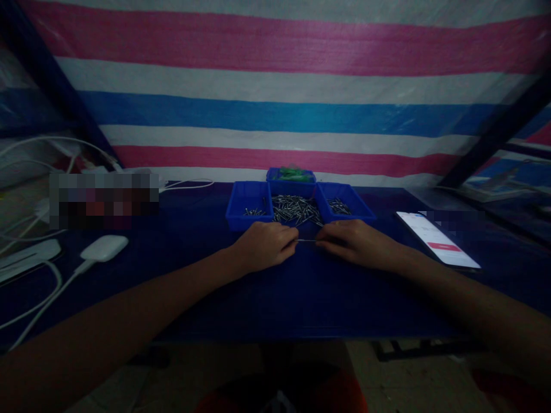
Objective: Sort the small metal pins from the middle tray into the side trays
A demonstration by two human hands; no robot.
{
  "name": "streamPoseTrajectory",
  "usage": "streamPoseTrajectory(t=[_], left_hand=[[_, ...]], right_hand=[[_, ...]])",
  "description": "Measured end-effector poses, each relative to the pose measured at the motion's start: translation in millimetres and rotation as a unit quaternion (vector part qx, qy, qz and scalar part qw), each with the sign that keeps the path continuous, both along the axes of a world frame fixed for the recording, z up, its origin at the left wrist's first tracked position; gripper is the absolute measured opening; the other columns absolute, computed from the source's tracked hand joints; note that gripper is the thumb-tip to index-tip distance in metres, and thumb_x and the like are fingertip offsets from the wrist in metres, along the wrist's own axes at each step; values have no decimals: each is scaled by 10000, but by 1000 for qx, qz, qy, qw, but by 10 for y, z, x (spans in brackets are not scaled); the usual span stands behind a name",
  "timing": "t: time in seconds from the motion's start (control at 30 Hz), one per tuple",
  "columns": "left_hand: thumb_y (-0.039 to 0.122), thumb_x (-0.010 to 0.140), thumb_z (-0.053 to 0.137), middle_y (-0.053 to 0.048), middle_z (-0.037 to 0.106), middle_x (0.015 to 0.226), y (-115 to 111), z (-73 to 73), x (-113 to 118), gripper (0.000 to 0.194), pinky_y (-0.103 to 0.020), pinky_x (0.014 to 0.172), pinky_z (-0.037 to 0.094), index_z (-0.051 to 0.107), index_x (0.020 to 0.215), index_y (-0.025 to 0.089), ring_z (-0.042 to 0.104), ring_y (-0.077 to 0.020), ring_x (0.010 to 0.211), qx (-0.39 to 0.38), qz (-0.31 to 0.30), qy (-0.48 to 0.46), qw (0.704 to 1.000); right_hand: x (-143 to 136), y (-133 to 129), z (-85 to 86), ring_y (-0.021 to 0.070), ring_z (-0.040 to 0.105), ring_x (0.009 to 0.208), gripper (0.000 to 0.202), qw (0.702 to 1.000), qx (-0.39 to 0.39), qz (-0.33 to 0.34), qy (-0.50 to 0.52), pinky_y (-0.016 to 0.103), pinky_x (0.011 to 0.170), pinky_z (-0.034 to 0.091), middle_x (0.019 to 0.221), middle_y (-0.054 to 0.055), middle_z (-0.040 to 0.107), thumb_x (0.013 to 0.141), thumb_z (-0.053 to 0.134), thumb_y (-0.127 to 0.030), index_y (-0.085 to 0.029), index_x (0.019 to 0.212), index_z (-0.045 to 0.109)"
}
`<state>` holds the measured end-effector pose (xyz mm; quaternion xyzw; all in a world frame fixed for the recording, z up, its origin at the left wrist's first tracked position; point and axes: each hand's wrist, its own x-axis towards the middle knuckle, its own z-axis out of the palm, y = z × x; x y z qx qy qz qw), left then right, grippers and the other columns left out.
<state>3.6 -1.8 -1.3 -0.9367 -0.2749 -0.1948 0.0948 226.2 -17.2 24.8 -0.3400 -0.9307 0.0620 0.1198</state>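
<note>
My left hand (267,245) and my right hand (353,243) face each other low over the blue table, fingers pinched. Between them runs a thin metal rod (306,240), one end in each hand; its exact kind is too small to tell. Just behind the hands lies a heap of small metal pins or screws (297,209). A blue bin (236,201) to the left and another blue bin (359,202) to the right flank the heap, each with similar metal pieces inside. Behind the heap, a third blue bin (291,178) holds green items.
A phone with a lit screen (437,241) lies right of my right arm. On the left are a white charger (104,248), white cables (55,287) and a blurred-out object (103,201). A striped sheet (275,115) hangs behind the blue table (275,310).
</note>
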Motion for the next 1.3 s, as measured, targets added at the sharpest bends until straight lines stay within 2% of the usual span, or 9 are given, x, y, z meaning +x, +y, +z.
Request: streamPoseTrajectory(t=[0.4, 0.6, 0.77, 1.03, 1.3], left_hand=[[215, 824, 444, 17, 590, 684, 19, -12, -6, 118, -211, 561, 384, 526, 760, 160, 552, -103, 618, -3, -12, 5, 1000], [262, 876, 374, 6, 591, 659, -8, -4, 1, 227, -224, 554, 384, 535, 759, 153, 558, -111, 615, 26, -1, 10, 1000], [275, 888, 345, 2, 591, 639, -27, 5, 10, 270, -232, 549, 387, 542, 752, 152, 565, -120, 602, 25, 4, 23, 999], [254, 878, 379, 2, 606, 716, 0, -12, -3, 197, -227, 596, 402, 546, 837, 157, 571, -117, 661, 2, -4, 15, 1000], [202, 847, 429, 5, 583, 711, 5, 14, -9, 134, -209, 603, 394, 526, 772, 147, 539, -103, 663, 7, -16, -10, 1000]], right_hand=[[-13, 1, -12, 118, 542, 639, 138, 1000, -23, -5, -18, 246, 602, 392, 744, 22, 594, 844, 430, -236, -166, 879, 544], [-15, 27, -10, 121, 518, 586, 222, 999, 5, -24, -33, 252, 564, 364, 670, 21, 560, 888, 350, -276, -155, 866, 536], [-26, 40, -37, 104, 477, 535, 252, 999, -4, -5, -45, 243, 535, 337, 627, 6, 525, 894, 336, -291, -159, 771, 512], [-16, 33, -7, 127, 539, 647, 190, 999, 13, -20, -34, 251, 600, 367, 743, 35, 593, 872, 383, -257, -158, 873, 545], [-23, 5, 11, 127, 536, 635, 145, 1000, -4, -24, -10, 254, 592, 375, 721, 20, 589, 848, 430, -256, -172, 866, 546]])
